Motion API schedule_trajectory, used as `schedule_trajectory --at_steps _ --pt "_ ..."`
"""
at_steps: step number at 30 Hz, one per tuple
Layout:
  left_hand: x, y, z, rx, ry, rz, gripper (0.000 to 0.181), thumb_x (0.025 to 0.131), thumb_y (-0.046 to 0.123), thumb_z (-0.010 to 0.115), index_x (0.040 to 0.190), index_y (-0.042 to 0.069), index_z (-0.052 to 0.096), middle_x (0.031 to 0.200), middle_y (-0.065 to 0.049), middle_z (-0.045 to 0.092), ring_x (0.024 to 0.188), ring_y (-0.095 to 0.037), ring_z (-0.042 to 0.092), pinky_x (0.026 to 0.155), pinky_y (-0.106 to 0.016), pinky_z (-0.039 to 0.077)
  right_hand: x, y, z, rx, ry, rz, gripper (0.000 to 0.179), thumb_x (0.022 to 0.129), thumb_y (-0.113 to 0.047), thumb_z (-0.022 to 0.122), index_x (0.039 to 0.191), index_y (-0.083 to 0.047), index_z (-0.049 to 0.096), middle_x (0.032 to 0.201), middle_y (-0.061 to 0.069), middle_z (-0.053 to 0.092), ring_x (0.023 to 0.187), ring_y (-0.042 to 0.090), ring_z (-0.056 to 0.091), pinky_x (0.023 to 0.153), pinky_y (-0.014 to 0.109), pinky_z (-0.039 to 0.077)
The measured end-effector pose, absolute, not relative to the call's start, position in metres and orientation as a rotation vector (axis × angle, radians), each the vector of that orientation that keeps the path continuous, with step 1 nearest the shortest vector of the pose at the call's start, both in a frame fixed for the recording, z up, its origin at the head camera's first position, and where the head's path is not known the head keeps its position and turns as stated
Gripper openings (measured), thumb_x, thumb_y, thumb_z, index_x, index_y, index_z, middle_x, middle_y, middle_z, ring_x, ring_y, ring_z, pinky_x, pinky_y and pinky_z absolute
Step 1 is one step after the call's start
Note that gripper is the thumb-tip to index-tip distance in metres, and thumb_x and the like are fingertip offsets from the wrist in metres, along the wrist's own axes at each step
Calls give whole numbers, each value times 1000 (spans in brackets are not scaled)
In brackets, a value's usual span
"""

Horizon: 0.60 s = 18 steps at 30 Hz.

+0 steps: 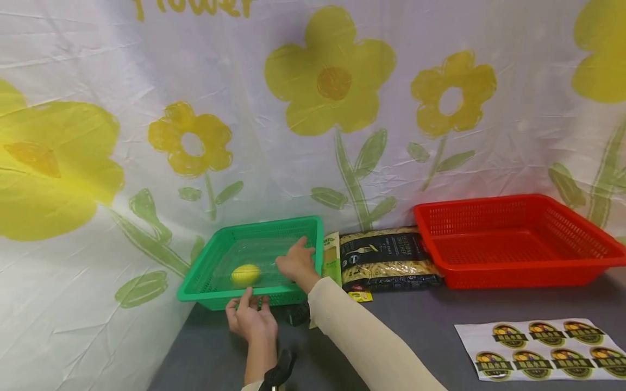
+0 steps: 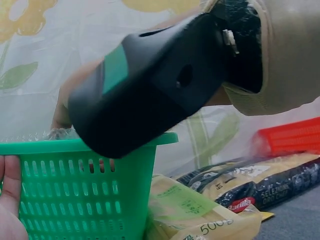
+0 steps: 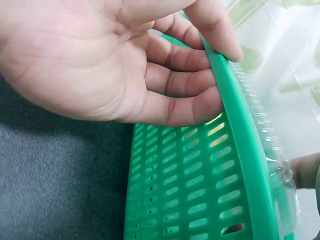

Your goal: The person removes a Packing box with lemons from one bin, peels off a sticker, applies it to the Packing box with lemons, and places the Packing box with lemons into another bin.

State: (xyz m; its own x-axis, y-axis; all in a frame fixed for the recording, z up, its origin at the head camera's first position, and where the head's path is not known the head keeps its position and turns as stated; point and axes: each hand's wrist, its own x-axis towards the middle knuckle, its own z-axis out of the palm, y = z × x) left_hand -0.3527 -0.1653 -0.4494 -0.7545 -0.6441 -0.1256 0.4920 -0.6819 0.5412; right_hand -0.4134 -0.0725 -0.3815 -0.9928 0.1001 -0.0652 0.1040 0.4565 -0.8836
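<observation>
A yellow oval fruit (image 1: 245, 275) lies in the green basket (image 1: 274, 226), where a clear plastic container (image 1: 266, 247) with a ridged edge also sits. My left hand (image 1: 251, 321) grips the basket's front rim from below, thumb over the top and fingers curled against the slotted wall, as the right wrist view shows closely. Over the basket's right side reaches my right hand (image 1: 297, 263), its fingers spread. One of its digits (image 3: 304, 171) touches the clear plastic near the rim; its other fingertips are hard to make out.
Right of the basket stand a light green packet (image 1: 332, 255) and a black Barilla pasta bag (image 1: 386, 258). A red basket (image 1: 518, 274) stands farther right. A sheet of round labels (image 1: 543, 350) lies on the grey table. A flower-printed curtain (image 1: 274, 163) hangs behind.
</observation>
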Motion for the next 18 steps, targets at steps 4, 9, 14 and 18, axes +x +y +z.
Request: schedule_trajectory --at_steps 4,9,14,18 --pt "-353 -166 -449 404 -628 -2393 28 96 7 69 93 10 41 87 -4 51 69 -19 52 69 -35 48 -416 -72 -383 121 2645 -1704 87 96 -24 65 162 -6 11 148 31 44 80 36 66 53 39 48" --pt "-352 -167 -447 401 -658 -2393 27 97 9 67 94 10 40 93 -4 51 72 -19 52 70 -35 48 -414 -69 -383 -20 2663 -1818 73 101 -25 56 163 -15 20 155 25 36 85 35 63 50 38 48" --pt "-353 -168 -448 411 -669 -2399 27 98 9 65 94 11 39 97 -5 48 74 -19 50 70 -34 47 -405 -66 -382 -47 2780 -1843 67 102 -29 53 162 -18 25 153 22 34 101 36 55 69 42 44" --pt "-353 -167 -449 415 -655 -2414 26 98 8 65 95 11 39 99 -6 47 74 -19 49 70 -34 48 -402 -65 -384 -27 2855 -1896 69 99 -29 57 162 -22 27 142 19 40 76 28 48 62 38 41"
